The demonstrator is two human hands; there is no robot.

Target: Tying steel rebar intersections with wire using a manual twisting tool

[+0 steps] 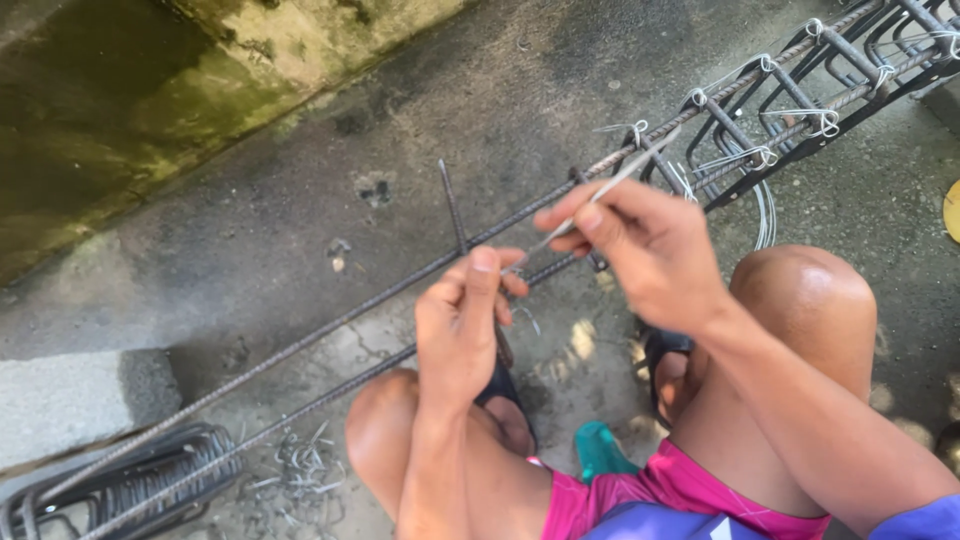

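The left hand [462,325] is closed around an upright steel stirrup [455,215], fingers curled at the spot where it crosses the long steel bars [330,325]. The right hand [640,245] pinches a thin tying wire [610,185] between thumb and forefinger, just above the same bars and close to the left hand. The wire runs from the right fingers up and to the right, toward the tied section, and down-left toward the left thumb.

Both hands work over the person's bare knees; pink shorts [640,495] show at the bottom edge. The bars lie on a diagonal, their long axis going from the lower left to the upper right. At the upper right they pass through a row of bent stirrups [800,100] already bound with wire twists. At the lower left a stack of loose stirrups [130,480] lies beside a concrete block [80,400], with short wire offcuts [295,465] scattered nearby.

The ground is rough grey concrete [250,230], outdoors, with a mossy, stained wall [120,100] along the upper left.

The lower part of the held stirrup is hidden behind the left hand, so the wire's end there cannot be made out. The bars are cut off at both frame edges.
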